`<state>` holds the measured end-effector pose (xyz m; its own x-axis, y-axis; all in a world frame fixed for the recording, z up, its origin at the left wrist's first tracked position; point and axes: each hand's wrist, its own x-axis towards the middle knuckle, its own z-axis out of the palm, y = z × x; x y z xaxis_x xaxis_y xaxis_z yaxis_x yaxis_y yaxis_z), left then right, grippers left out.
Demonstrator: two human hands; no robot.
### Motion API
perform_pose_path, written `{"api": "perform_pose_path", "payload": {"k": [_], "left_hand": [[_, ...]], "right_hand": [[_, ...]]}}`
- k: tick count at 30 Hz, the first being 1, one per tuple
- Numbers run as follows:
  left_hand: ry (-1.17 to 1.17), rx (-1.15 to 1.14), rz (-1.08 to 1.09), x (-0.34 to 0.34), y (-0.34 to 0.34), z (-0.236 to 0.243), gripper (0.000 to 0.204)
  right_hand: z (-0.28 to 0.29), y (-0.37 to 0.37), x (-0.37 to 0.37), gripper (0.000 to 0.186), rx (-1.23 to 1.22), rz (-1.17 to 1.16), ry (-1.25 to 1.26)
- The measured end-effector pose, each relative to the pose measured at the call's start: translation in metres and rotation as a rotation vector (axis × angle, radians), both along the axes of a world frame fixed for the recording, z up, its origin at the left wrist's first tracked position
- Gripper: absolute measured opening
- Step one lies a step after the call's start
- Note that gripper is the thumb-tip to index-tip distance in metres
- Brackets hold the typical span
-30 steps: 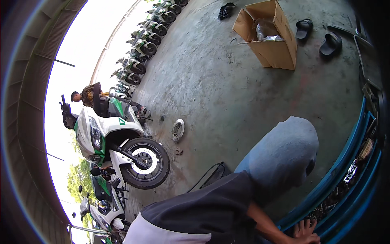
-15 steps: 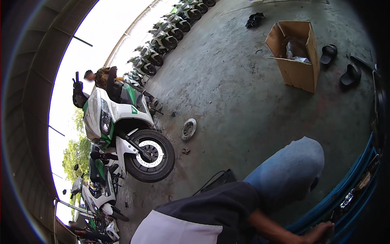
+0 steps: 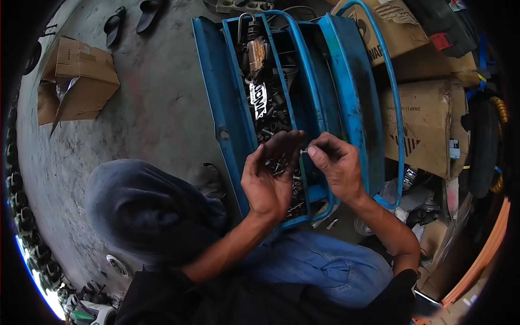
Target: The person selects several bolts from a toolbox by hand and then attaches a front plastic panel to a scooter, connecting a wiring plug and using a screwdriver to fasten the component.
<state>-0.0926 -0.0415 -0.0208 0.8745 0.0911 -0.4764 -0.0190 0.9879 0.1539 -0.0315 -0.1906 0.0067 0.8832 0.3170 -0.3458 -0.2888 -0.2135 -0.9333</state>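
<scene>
My left hand (image 3: pixel 269 184) is turned palm up and cupped, with several small dark screws (image 3: pixel 277 164) lying in it. Beside its fingertips, my right hand (image 3: pixel 340 168) pinches a single small screw (image 3: pixel 304 151) between thumb and forefinger. Both hands are over a blue metal toolbox (image 3: pixel 212 81) with its trays folded out. Nearest my left hand, one long tray is filled with loose bolts, sockets and metal fittings (image 3: pixel 274 111). My left hand hides part of that tray.
An opened cardboard box (image 3: pixel 86 67) stands on the floor at left, near a pair of black sandals (image 3: pixel 114 27). More cardboard boxes (image 3: pixel 420 116) crowd the right side. A thin blue handle (image 3: pixel 398 124) arches up on the toolbox's right.
My view has swung from the parked white-and-green motorbike down to the toolbox. Both hands are now in full sight, where before only one showed at the lower right edge.
</scene>
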Motion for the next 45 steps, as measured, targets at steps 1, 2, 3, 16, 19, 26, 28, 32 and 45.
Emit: {"api": "perform_pose_path", "payload": {"k": [1, 2, 3, 16, 19, 26, 28, 32, 45], "left_hand": [[0.012, -0.01, -0.033, -0.001, -0.005, 0.002, 0.048], [0.025, -0.021, -0.055, -0.001, -0.008, 0.004, 0.049], [0.032, -0.018, -0.062, -0.004, -0.01, 0.004, 0.049], [0.014, -0.128, 0.001, -0.007, 0.002, -0.002, 0.048], [0.008, -0.16, 0.012, -0.005, 0.0, -0.003, 0.047], [-0.02, -0.182, 0.016, -0.003, 0.0, -0.003, 0.048], [-0.043, -0.202, 0.029, -0.003, 0.002, -0.003, 0.048], [-0.008, -0.169, 0.047, 0.006, 0.009, 0.003, 0.046], [-0.295, -0.293, 0.136, 0.013, 0.053, 0.006, 0.045]], "right_hand": [[0.001, -0.005, -0.002, 0.023, 0.004, 0.007, -0.045], [0.003, -0.006, -0.003, 0.023, 0.006, 0.025, -0.09], [0.003, -0.007, -0.007, 0.023, 0.008, 0.017, -0.083], [-0.003, 0.005, -0.007, 0.015, -0.04, 0.111, -0.269], [-0.002, 0.0, -0.003, 0.016, -0.043, 0.066, -0.21], [-0.01, -0.015, 0.004, 0.017, -0.131, 0.101, -0.178], [-0.013, -0.02, 0.004, 0.017, -0.161, 0.259, -0.22], [-0.008, -0.028, -0.003, 0.025, -0.276, 0.851, -0.099], [-0.012, -0.019, -0.024, 0.052, -0.64, 1.344, 0.286]]}}
